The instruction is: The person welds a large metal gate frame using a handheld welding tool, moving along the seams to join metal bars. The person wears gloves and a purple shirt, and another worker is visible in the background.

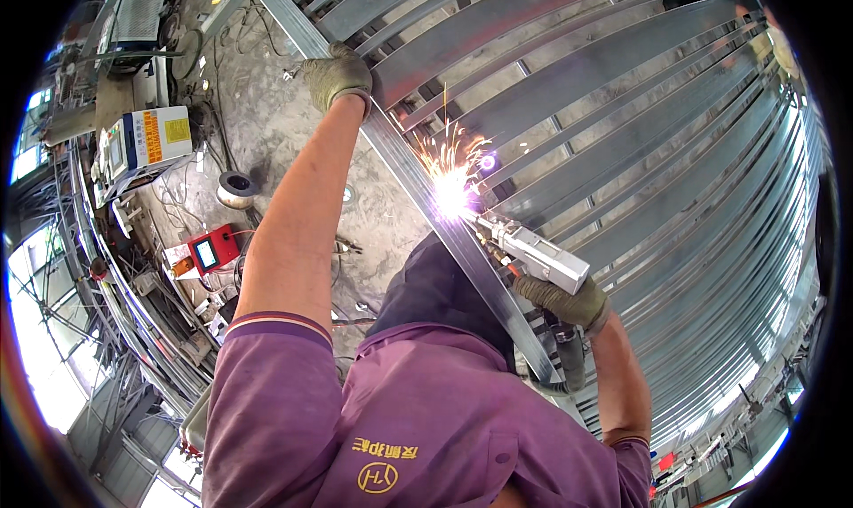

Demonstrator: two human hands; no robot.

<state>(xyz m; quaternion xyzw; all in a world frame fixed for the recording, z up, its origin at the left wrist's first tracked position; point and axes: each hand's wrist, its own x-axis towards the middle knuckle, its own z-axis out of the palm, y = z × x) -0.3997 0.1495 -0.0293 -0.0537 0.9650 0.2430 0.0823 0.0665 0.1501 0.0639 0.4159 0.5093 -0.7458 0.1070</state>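
My right hand [569, 302], in a grey-green work glove, is closed round the handle of a silver, box-bodied welding gun [544, 257]. The gun's nozzle points left at a long metal rail [404, 157]. Where the tip meets the joint between rail and slats, a bright white-violet glare [453, 197] throws orange sparks upward and hides the seam itself. Farther up the same rail, my gloved left hand [338, 77] grips it, fingers curled over the edge. Flat grey metal slats [569, 108] run off to the right from the rail, side by side.
On the concrete floor at left are a white-and-blue machine [151, 139], a wire spool [236, 190] and a red box with a screen [211, 252]. Cables [213, 126] trail between them. A dark hose [569, 366] hangs below the gun. Metal stock lines the left rim.
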